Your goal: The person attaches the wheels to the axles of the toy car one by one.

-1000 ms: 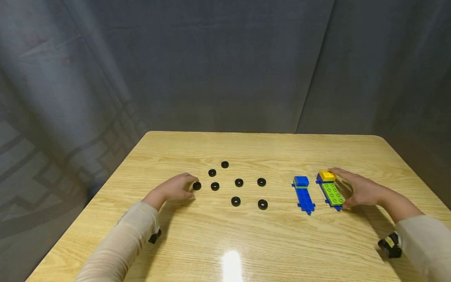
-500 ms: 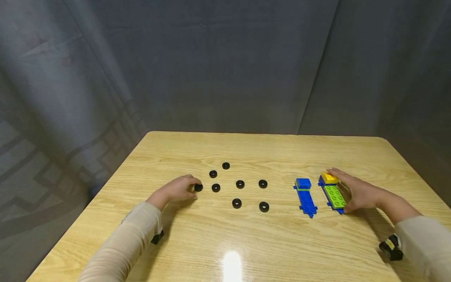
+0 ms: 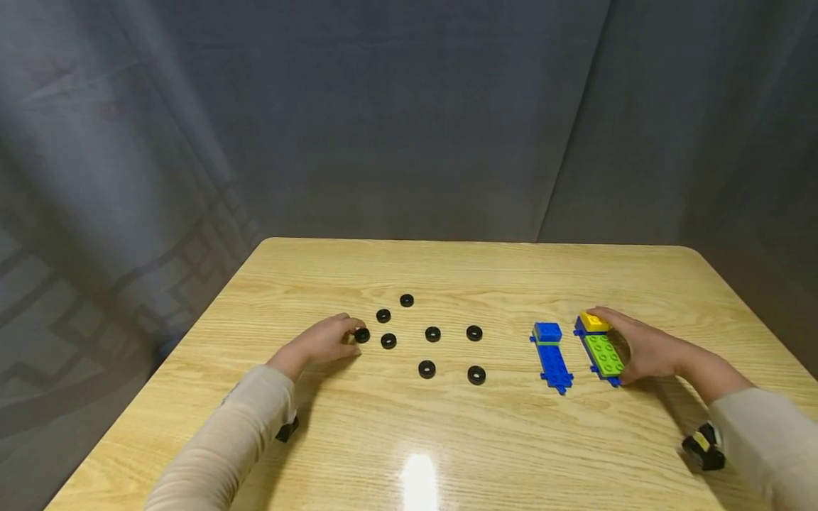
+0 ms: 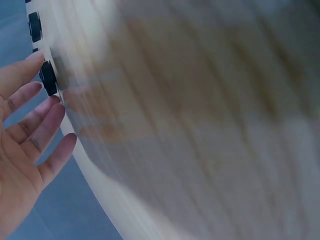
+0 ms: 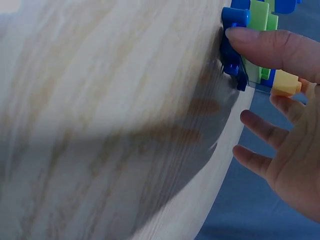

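Observation:
My left hand pinches a small black toy wheel at the left end of a loose group of wheels. In the left wrist view that wheel sits by the thumb and forefinger, with the other fingers spread below. On the right, my right hand holds a toy car lengthwise, thumb at its near end and fingers at its yellow front block. Its base is blue with a green studded plate on top. The right wrist view shows the thumb against the blue base; some fingertips are hidden.
A second toy car base, blue with a blue block, lies just left of the held car. Several black wheels lie flat across the middle of the wooden table. A grey curtain hangs behind.
The left hand has taken the leftmost wheel and shifted it slightly right, closer to the neighbouring wheel. The right hand has closed in on the toy car, which stays in place.

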`<state>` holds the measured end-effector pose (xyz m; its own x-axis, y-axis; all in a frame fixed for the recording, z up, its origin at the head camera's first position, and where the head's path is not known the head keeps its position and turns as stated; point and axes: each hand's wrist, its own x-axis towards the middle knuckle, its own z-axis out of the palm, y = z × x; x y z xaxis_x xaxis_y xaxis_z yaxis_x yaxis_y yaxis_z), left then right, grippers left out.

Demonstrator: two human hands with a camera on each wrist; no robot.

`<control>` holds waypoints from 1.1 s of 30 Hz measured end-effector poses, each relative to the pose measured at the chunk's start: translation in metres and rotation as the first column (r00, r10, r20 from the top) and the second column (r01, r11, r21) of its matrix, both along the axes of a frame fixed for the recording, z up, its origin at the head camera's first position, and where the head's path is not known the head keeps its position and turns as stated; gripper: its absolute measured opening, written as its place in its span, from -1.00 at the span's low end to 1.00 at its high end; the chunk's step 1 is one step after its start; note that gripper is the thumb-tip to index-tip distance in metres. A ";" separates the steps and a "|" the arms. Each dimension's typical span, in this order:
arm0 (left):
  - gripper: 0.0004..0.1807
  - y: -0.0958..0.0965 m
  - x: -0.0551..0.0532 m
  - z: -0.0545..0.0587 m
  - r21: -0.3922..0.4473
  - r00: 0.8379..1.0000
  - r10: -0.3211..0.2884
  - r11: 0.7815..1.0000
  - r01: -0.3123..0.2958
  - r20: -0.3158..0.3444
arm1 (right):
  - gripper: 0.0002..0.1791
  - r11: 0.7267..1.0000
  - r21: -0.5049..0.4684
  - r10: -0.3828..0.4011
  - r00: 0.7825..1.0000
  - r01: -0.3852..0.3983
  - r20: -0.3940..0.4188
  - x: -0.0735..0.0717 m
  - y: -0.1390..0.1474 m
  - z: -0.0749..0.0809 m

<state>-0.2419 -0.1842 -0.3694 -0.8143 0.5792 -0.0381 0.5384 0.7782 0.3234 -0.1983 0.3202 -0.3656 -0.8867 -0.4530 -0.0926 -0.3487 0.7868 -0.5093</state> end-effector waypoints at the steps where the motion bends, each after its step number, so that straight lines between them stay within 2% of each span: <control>1: -0.51 0.001 0.000 0.000 -0.003 1.000 0.000 1.000 0.000 -0.001 | 0.20 1.000 -0.001 -0.003 1.000 0.003 -0.007 0.001 0.000 0.000; 14: -0.51 0.009 -0.008 -0.001 -0.076 1.000 0.016 0.997 -0.018 -0.024 | 0.22 0.997 0.071 -0.032 0.993 0.041 -0.117 0.010 0.002 -0.005; 18: -0.57 0.011 -0.009 0.000 -0.092 1.000 0.020 0.996 -0.021 -0.019 | 0.20 0.995 0.079 -0.060 0.993 0.068 -0.100 0.010 -0.002 -0.002; 22: -0.62 0.011 -0.011 -0.002 -0.111 0.999 0.008 0.994 -0.013 -0.041 | 0.20 0.994 0.061 -0.089 0.994 0.092 -0.056 0.008 -0.007 -0.001; 26: -0.67 0.008 -0.012 -0.003 -0.118 0.998 -0.004 0.993 -0.004 -0.068 | 0.19 0.994 0.049 -0.092 0.995 0.094 -0.046 0.007 -0.008 0.000; 33: -0.78 0.005 -0.011 -0.003 -0.057 0.998 -0.021 0.998 0.017 -0.060 | 0.19 0.995 0.050 -0.082 0.994 0.086 -0.078 0.012 -0.010 0.002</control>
<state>-0.2530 -0.1789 -0.3725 -0.8050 0.5928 -0.0220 0.5705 0.7838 0.2453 -0.1867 0.3106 -0.3641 -0.9267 -0.3730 -0.0461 -0.3162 0.8402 -0.4405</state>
